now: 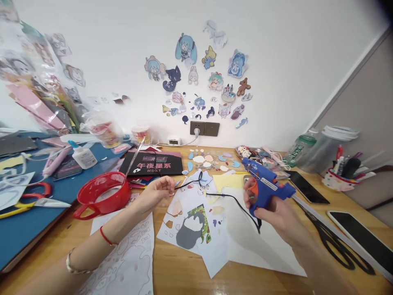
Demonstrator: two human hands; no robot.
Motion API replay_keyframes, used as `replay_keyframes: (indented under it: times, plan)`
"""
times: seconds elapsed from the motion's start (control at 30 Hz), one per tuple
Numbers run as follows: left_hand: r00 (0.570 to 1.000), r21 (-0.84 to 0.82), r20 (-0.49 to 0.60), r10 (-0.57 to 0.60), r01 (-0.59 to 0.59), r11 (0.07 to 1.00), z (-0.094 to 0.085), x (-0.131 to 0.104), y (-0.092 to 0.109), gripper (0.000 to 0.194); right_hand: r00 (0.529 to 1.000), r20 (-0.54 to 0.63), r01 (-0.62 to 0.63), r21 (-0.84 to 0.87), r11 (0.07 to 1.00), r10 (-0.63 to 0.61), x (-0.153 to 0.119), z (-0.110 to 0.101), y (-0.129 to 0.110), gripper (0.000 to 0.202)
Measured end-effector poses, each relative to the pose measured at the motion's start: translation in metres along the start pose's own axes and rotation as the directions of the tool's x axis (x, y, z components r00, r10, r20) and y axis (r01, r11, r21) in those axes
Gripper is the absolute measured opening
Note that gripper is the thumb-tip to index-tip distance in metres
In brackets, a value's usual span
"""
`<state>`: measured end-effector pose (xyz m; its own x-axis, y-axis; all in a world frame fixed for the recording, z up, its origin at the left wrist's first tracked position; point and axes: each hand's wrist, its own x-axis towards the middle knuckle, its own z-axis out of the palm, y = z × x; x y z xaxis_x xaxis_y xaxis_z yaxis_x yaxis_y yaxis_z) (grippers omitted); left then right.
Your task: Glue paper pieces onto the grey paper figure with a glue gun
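Note:
My right hand [274,215] is wrapped round a blue hot glue gun [260,178] with an orange trigger, its nozzle pointing up and left. A black cord [227,196] runs from the bottom of its handle, loops over the papers and reaches my left hand [159,190]. The fingertips of that hand are pinched on the cord. Below lie white sheets [215,262], one bearing a grey and green paper cutout [192,229] and small scraps. Several pale cut paper pieces [204,159] are spread farther back on the wooden table.
A red mug [104,194] stands by my left forearm. Scissors [330,237] and a white phone [362,233] lie at the right, near a dark phone [307,186] and a pen cup [339,180]. White glue [82,153] stands on a blue surface. A black box [153,164] lies behind.

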<state>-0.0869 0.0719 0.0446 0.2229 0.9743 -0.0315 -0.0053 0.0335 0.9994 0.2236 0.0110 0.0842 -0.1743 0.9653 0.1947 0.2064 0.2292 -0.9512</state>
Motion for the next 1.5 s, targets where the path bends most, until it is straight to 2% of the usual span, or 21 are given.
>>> replay_keyframes:
  times: [0.07, 0.13, 0.23, 0.33, 0.43, 0.53, 0.63, 0.73, 0.83, 0.9, 0.93, 1.03, 1.17, 1.27, 1.37, 1.5]
  plan:
    - [1.0, 0.063, -0.018, 0.006, -0.005, 0.998, -0.002, 0.002, -0.003, 0.011, 0.998, 0.007, 0.069, -0.243, 0.967, -0.07, -0.003, -0.012, 0.0, 0.034]
    - [1.0, 0.128, -0.026, 0.008, -0.004, 0.992, -0.001, 0.004, -0.005, 0.015, 0.988, 0.065, 0.157, -0.463, 0.872, -0.144, -0.009, -0.02, 0.004, 0.039]
    - [1.0, 0.227, -0.002, 0.013, -0.012, 0.974, 0.001, 0.005, -0.01, 0.025, 0.964, 0.197, 0.262, -0.586, 0.767, -0.178, -0.019, -0.018, 0.015, 0.053]
    - [0.998, 0.316, 0.043, 0.05, -0.061, 0.947, 0.004, 0.004, -0.015, 0.023, 0.951, 0.308, 0.248, -0.677, 0.693, -0.04, -0.029, -0.005, 0.028, 0.058]
    - [0.987, 0.393, 0.122, 0.105, -0.146, 0.908, 0.008, -0.002, -0.016, 0.016, 0.935, 0.316, 0.168, -0.791, 0.588, 0.158, -0.036, 0.009, 0.039, 0.059]
    - [0.966, 0.461, 0.214, 0.144, -0.23, 0.857, 0.012, -0.012, -0.016, 0.011, 0.921, 0.326, 0.16, -0.816, 0.555, 0.215, -0.038, 0.013, 0.046, 0.055]
    - [0.938, 0.521, 0.299, 0.175, -0.315, 0.794, 0.016, -0.019, -0.019, 0.013, 0.926, 0.321, 0.169, -0.824, 0.541, 0.201, -0.033, 0.01, 0.046, 0.057]
    - [0.896, 0.55, 0.392, 0.208, -0.409, 0.728, 0.022, -0.021, -0.026, 0.019, 0.959, 0.278, 0.212, -0.839, 0.501, 0.06, -0.019, 0.017, 0.038, 0.057]
    - [0.866, 0.59, 0.436, 0.246, -0.481, 0.648, 0.028, -0.023, -0.033, 0.018, 0.943, 0.319, 0.321, -0.786, 0.528, -0.097, 0.0, 0.044, 0.029, 0.035]
    - [0.87, 0.657, 0.418, 0.261, -0.488, 0.574, 0.03, -0.024, -0.037, 0.012, 0.917, 0.378, 0.39, -0.789, 0.475, -0.124, 0.013, 0.068, 0.027, 0.022]
    - [0.88, 0.696, 0.399, 0.259, -0.474, 0.54, 0.03, -0.025, -0.038, 0.018, 0.902, 0.414, 0.424, -0.799, 0.426, -0.121, 0.019, 0.079, 0.028, 0.019]
    - [0.915, 0.768, 0.34, 0.218, -0.404, 0.498, 0.031, -0.026, -0.042, 0.031, 0.88, 0.464, 0.467, -0.805, 0.365, -0.102, 0.032, 0.102, 0.036, 0.016]
    - [0.924, 0.777, 0.326, 0.2, -0.383, 0.5, 0.032, -0.026, -0.044, 0.032, 0.864, 0.496, 0.495, -0.806, 0.325, -0.086, 0.04, 0.113, 0.045, 0.017]
    - [0.926, 0.77, 0.321, 0.199, -0.377, 0.514, 0.032, -0.027, -0.045, 0.032, 0.851, 0.519, 0.518, -0.798, 0.31, -0.085, 0.042, 0.117, 0.047, 0.01]
    - [0.925, 0.757, 0.323, 0.202, -0.381, 0.531, 0.032, -0.027, -0.046, 0.034, 0.876, 0.474, 0.478, -0.825, 0.3, -0.093, 0.045, 0.116, 0.046, 0.004]
    - [0.925, 0.752, 0.322, 0.202, -0.38, 0.538, 0.03, -0.028, -0.049, 0.037, 0.954, 0.267, 0.298, -0.896, 0.328, -0.137, 0.057, 0.102, 0.042, 0.017]
